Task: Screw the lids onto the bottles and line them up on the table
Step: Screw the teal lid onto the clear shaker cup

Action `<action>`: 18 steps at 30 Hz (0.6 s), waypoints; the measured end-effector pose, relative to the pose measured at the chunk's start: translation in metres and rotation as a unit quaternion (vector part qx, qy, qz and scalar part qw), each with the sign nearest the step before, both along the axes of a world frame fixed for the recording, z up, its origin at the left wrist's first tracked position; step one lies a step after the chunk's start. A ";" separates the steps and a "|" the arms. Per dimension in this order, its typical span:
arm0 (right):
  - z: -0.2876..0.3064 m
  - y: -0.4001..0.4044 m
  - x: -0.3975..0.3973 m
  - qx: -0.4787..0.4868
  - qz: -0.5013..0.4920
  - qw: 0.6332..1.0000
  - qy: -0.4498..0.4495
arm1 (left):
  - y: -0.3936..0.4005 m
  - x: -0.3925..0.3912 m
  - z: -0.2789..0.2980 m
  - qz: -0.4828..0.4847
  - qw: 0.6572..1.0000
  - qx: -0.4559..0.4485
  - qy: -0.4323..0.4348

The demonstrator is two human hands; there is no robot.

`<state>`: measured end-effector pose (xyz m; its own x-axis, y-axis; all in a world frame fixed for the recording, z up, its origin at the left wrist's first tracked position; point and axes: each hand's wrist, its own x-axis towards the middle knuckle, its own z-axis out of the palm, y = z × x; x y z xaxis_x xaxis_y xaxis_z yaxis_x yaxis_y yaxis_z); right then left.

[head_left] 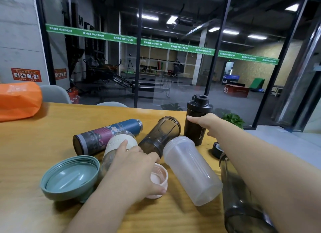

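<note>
Black shaker bottle [197, 121], capped, stands at the surface's [43, 145] far edge, right hand [206, 124] gripping it; left hand's fingers [156, 189] hold the pink lid [159, 178]. A careless release could tip it off.

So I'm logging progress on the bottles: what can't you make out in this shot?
- Head view, dark bottle: base cut off by the bottom edge, side hidden by the right arm.
- Glass bottle: middle covered by the left hand.
- Black lid: partly behind the arm.
- Right hand grip on black shaker: fingers hidden.
</note>
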<state>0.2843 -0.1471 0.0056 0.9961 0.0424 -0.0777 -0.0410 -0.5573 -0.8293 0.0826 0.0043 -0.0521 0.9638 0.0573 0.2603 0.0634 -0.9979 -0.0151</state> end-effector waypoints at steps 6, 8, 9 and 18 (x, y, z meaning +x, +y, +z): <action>0.009 -0.002 -0.038 -0.040 0.040 0.998 -0.001 | -0.002 -0.002 0.003 0.000 1.000 -0.007 0.014; 0.008 -0.003 -0.055 -0.075 0.061 0.995 -0.004 | -0.002 -0.001 0.004 -0.004 1.000 -0.020 0.010; 0.007 -0.004 -0.064 -0.090 0.073 0.993 -0.007 | -0.002 -0.001 0.005 -0.005 1.000 -0.029 0.007; -0.008 -0.003 -0.118 -0.199 0.150 0.968 -0.042 | 0.004 -0.002 0.011 -0.058 0.985 -0.114 -0.114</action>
